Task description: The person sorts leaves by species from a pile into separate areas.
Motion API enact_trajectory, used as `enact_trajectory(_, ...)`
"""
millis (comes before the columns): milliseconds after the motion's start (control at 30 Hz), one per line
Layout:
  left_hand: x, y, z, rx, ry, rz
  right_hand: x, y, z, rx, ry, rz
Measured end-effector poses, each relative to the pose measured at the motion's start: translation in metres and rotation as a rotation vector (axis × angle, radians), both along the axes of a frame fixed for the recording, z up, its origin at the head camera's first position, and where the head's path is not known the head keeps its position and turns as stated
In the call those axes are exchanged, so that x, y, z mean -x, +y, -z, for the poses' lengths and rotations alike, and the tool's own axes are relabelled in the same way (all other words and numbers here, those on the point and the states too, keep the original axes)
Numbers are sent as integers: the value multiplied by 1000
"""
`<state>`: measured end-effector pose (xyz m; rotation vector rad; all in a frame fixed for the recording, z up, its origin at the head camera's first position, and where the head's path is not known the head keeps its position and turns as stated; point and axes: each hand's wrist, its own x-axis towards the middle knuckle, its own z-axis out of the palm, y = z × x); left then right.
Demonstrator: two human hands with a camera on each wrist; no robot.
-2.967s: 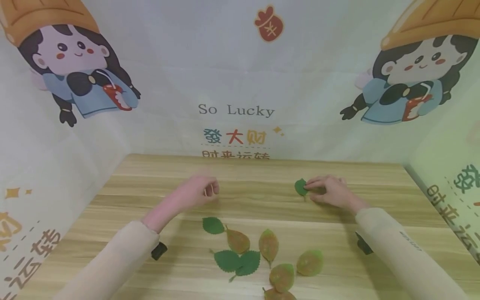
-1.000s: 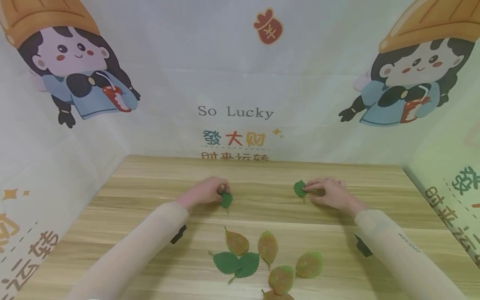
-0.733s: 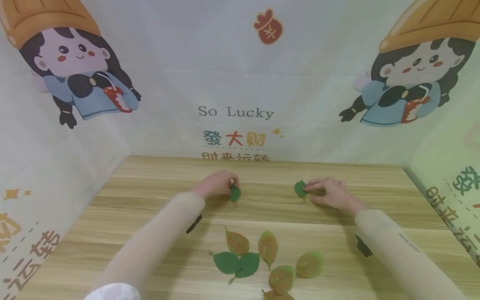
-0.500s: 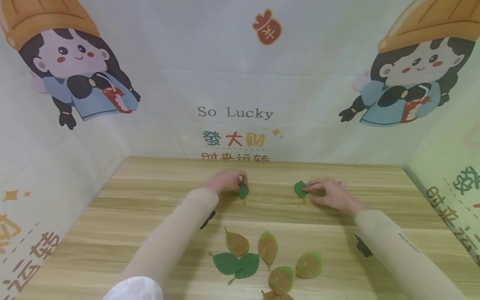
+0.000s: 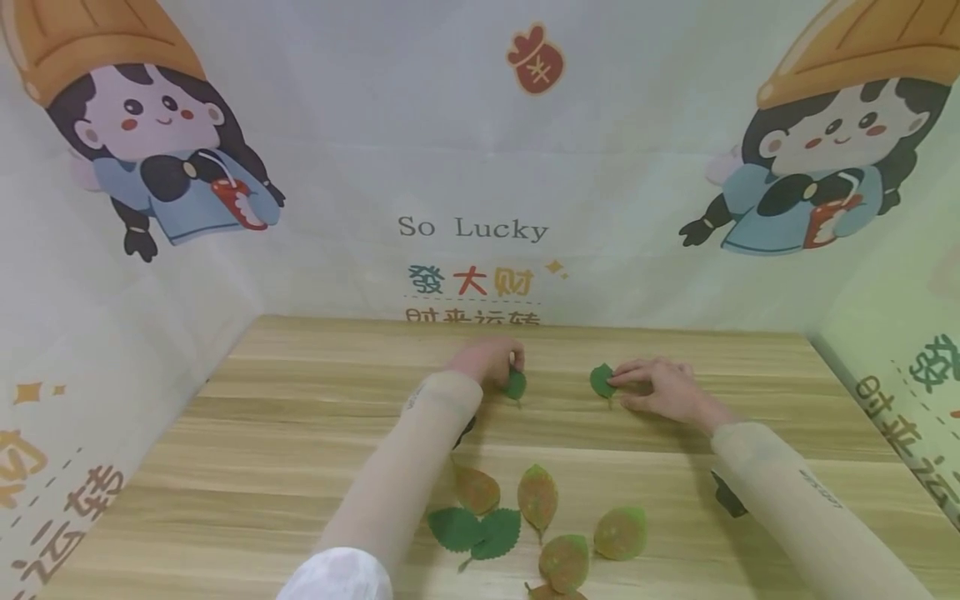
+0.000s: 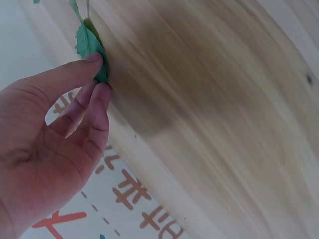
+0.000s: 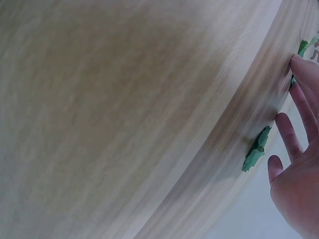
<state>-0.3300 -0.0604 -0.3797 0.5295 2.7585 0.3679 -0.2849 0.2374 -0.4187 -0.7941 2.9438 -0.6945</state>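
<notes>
In the head view my left hand (image 5: 492,358) pinches a green leaf (image 5: 515,384) near the back middle of the table. The left wrist view shows the thumb and fingertips on this leaf (image 6: 91,42), its stem pointing away from the hand. My right hand (image 5: 663,392) holds another green leaf (image 5: 602,381) at its fingertips, a short way to the right. In the right wrist view, green shows around the thumb tip, and a further green leaf (image 7: 256,150) lies beside the lower fingers of the right hand (image 7: 301,174).
Nearer the front, two overlapping green leaves (image 5: 498,533) lie by several reddish-green leaves (image 5: 537,497), one cut by the frame's lower edge. My left sleeve (image 5: 405,467) passes close to them. A printed cloth (image 5: 337,192) stands behind the wooden table (image 5: 262,417).
My left hand has picked up the green leaf left of the pile and carried it right, toward the right hand's leaf. The right hand has stayed in place.
</notes>
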Motion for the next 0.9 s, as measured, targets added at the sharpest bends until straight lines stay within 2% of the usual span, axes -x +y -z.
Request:
enact_trajectory(100, -1, 6, 0, -16, -8, 4, 0, 0, 0, 4, -4, 4)
enact_trajectory(433, 3, 22, 7, -95, -11, 82, 1, -2, -1, -3, 5, 8)
enact_trajectory(700, 3, 28, 15, -207, -27, 42, 1, -2, 0, 7, -5, 13)
enact_trajectory(900, 3, 33, 19, -243, 8, 36, 1, 0, 1, 13, -17, 10)
